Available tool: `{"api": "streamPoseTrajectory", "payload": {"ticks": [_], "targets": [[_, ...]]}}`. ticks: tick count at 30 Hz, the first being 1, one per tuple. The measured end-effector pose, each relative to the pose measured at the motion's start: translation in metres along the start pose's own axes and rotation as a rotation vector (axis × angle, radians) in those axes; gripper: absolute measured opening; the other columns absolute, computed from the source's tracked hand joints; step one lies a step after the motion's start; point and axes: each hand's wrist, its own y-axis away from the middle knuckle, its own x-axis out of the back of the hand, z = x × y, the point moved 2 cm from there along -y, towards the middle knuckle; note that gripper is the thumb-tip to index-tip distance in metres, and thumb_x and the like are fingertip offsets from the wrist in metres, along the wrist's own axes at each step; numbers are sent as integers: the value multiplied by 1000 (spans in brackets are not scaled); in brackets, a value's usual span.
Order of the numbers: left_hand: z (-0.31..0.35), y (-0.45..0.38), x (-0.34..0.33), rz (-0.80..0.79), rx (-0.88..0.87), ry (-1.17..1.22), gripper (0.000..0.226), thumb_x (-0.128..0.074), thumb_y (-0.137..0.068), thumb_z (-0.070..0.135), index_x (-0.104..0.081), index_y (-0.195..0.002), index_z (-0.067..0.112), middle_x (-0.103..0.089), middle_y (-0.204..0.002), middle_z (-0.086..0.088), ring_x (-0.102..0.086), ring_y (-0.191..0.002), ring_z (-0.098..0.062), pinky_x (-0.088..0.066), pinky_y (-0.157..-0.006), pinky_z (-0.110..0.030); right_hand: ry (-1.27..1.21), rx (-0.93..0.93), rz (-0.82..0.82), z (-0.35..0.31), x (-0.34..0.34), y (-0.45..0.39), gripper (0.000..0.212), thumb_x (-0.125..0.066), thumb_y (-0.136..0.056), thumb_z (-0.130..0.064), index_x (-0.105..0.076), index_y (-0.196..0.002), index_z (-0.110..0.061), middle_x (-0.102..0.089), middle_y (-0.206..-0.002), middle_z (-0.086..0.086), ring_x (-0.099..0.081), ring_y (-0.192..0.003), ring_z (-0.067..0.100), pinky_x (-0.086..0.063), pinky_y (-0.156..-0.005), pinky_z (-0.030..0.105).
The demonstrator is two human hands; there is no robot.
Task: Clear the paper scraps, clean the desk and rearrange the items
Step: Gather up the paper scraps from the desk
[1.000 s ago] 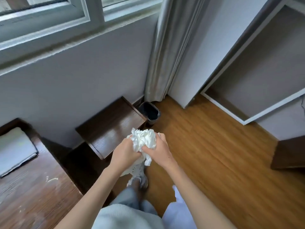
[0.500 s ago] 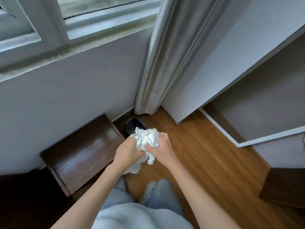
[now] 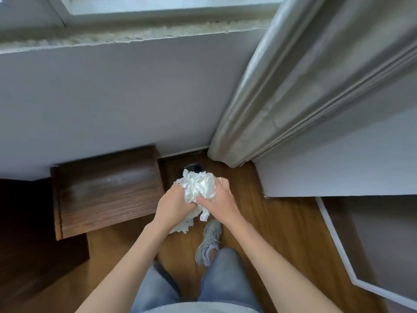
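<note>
A left hand (image 3: pixel 174 203) and a right hand (image 3: pixel 220 199) are seen from above, both curled tightly around a crumpled white wad of paper scraps (image 3: pixel 198 186). The wad is held pressed between the palms, probably so that no loose pieces are dropped; a few torn edges hang below. Just beyond it a dark bin (image 3: pixel 194 167) is glimpsed on the wooden floor (image 3: pixel 282 233), in the corner between a dark wooden bench (image 3: pixel 106 188) and a grey curtain (image 3: pixel 293 91). The wad appears to be held there for disposal.
</note>
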Motion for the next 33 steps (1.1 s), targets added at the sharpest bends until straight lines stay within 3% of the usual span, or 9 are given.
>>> {"api": "streamPoseTrajectory", "payload": {"ticks": [5,8,11,15,18,20,22,27,33], "targets": [[-27,-60,-58,79,25,80,6,-60,-83,23,-60,-86,28,-58,-84,18,-55,-76,-1,-39,-59,-17,49,-23,-96,64,-20,-71,70,-66,-82,-47,-34,-142,-30,-33,-131,-7,-51,-110,11,-47,-86,23],[-65,-107,-110,108,39,164,5,-60,-86,33,-61,-82,37,-63,-85,20,-58,-79,2,-42,-60,-17,36,0,-145,112,-44,-118,68,-65,-81,-46,-35,-141,-36,-34,-131,-9,-51,-111,10,-46,-90,24],[-107,-152,-160,114,-2,240,9,-60,-89,31,-63,-80,32,-66,-81,17,-63,-79,-1,-52,-62,-27,20,-29,-139,165,-74,-163,70,-66,-80,-48,-34,-141,-37,-33,-129,-12,-48,-114,6,-43,-91,23],[-173,-210,-216,105,-11,348,14,-64,-87,22,-61,-73,22,-65,-74,8,-65,-74,-11,-53,-62,-46,-17,-52,-132,226,-116,-217,65,-69,-82,-41,-38,-138,-37,-36,-124,-10,-46,-113,3,-39,-86,20],[-204,-236,-240,73,0,514,11,-71,-82,10,-67,-86,20,-70,-88,6,-67,-86,-12,-56,-76,-44,-65,-92,-185,263,-150,-247,77,-70,-77,-46,-33,-145,-36,-34,-134,-4,-43,-124,11,-39,-93,24],[-218,-241,-252,36,125,670,41,-72,-80,3,-62,-116,18,-62,-120,6,-59,-111,-12,-48,-95,-34,-101,-157,-235,281,-168,-260,91,-67,-75,-58,-24,-151,-35,-24,-150,-2,-33,-137,16,-36,-106,32],[-234,-240,-264,-22,344,689,66,-64,-84,3,-39,-142,22,-37,-146,5,-36,-134,-14,-30,-110,-32,-106,-226,-299,292,-179,-265,87,-59,-85,-62,-16,-154,-32,-7,-161,-5,-18,-147,18,-24,-115,38],[-243,-236,-284,-122,450,664,65,-51,-89,6,-32,-146,30,-21,-158,0,-19,-145,-21,-22,-114,-39,-137,-273,-335,303,-192,-260,67,-38,-94,-64,-19,-153,-36,-2,-163,-9,-9,-150,16,-14,-117,44],[-247,-221,-279,-129,380,451,62,-55,-89,7,-35,-146,24,-25,-157,-4,-18,-146,-19,-18,-120,-40,-10,-251,-323,294,-183,-249,69,-45,-93,-61,-26,-153,-32,-3,-163,-7,-12,-150,19,-19,-117,45]]}}
